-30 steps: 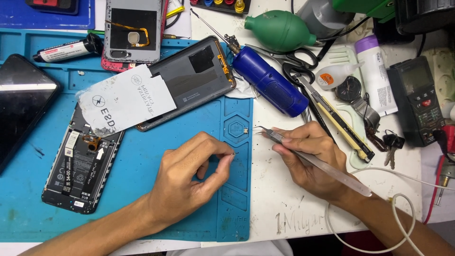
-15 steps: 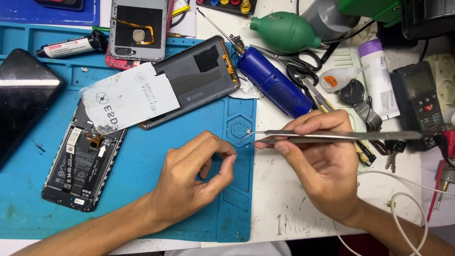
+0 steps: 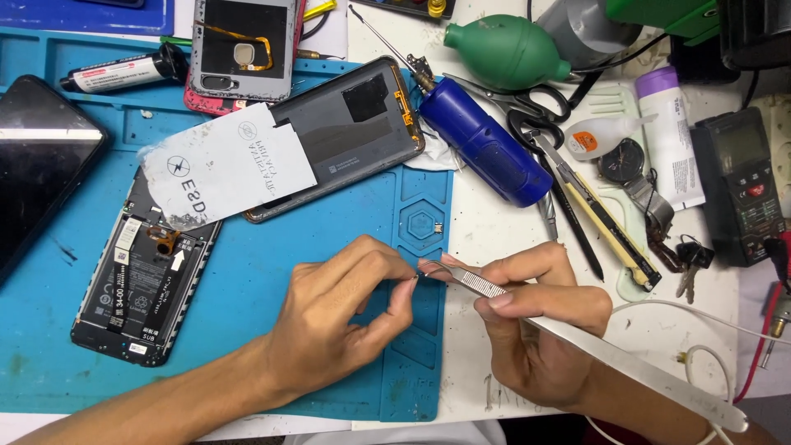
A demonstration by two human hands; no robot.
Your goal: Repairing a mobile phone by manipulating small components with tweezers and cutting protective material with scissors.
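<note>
In the head view, the left hand (image 3: 329, 330) lies at lower centre of the frame on the blue mat (image 3: 272, 280), its thumb and forefinger pinched narrowly together on something too small to make out. The right hand (image 3: 540, 321) sits just beside it to the right, fingers closed around long metal tweezers (image 3: 577, 334). The tweezer tips meet the left fingertips at the centre of the frame, and the handle runs off toward the lower right corner.

A tiny metal part (image 3: 437, 227) rests in the hexagonal recess of the mat, just above the two hands and apart from them.

At left of the frame an opened phone (image 3: 144, 288) lies face down with its battery and boards showing. A white paper sheet (image 3: 227, 165) partly covers its upper end and also overlaps a grey back cover (image 3: 354, 132) lying tilted at upper centre. A dark phone screen (image 3: 37, 165) sits at the far left edge. A black glue tube (image 3: 124, 72) lies at upper left.

On the white surface (image 3: 494, 239) to the right of the mat lies a blue cylindrical tool (image 3: 482, 140), with a green rubber blower (image 3: 507, 51) above it. Black-handled scissors (image 3: 527, 103) lie beside the tool, and a dark multimeter (image 3: 737, 185) stands at the right edge.
</note>
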